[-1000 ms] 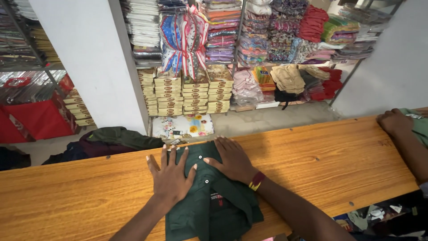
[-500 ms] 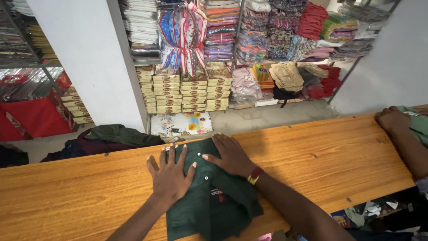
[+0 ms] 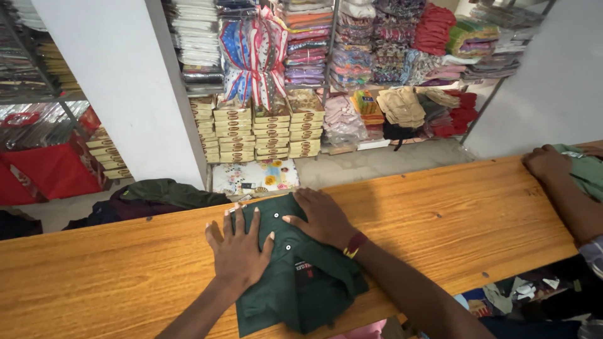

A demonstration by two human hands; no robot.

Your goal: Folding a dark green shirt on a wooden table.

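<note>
Left hand [image 3: 237, 248] and right hand [image 3: 323, 216] lie spread flat, pressing the dark green shirt [image 3: 301, 282] on the wooden desk [image 3: 440, 213]. Upper part lies flat and buttoned (collar facing away); the near end at the desk edge is bunched, judged unfinished.

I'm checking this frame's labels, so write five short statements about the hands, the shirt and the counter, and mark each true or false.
1. Both hands lie flat on the dark green shirt. True: the left hand and the right hand press on it with spread fingers.
2. The shirt lies on a glass counter. False: it lies on a wooden counter.
3. The right wrist wears a red band. True.
4. The shirt hangs on a hanger. False: it lies folded on the counter, its white buttons showing.
5. Another person's hand rests at the counter's far right end. True: it lies beside a light green garment.
</note>
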